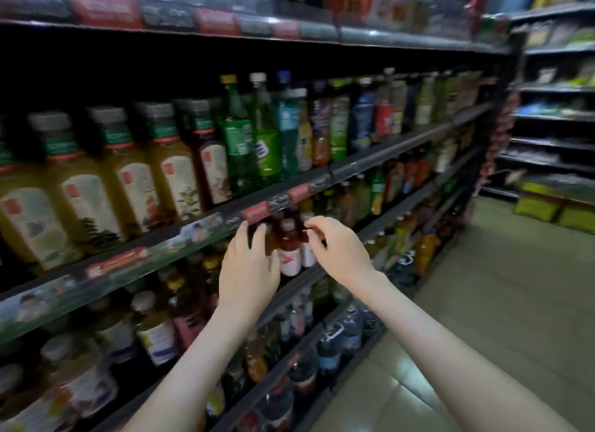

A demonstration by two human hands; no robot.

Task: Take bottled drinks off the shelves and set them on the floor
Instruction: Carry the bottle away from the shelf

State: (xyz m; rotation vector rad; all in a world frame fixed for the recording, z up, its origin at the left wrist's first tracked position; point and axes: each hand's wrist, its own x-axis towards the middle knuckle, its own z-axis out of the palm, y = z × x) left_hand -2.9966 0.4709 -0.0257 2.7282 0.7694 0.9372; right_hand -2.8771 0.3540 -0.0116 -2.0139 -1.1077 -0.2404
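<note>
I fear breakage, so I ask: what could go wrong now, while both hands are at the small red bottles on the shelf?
The right hand seems to pinch the right bottle only near its cap; it might slip to the tiled floor. The left hand grips the left bottle close under the shelf edge, so lifting could knock it. The bottles stand tightly; pulling these may tip the middle bottle.

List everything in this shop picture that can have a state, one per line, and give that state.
left hand: fingers round the left red bottle, which stands on the shelf
right hand: fingers curled at the neck of the right red bottle
middle red bottle: upright on the shelf, capped
green bottles: upright on the shelf above, capped
</note>
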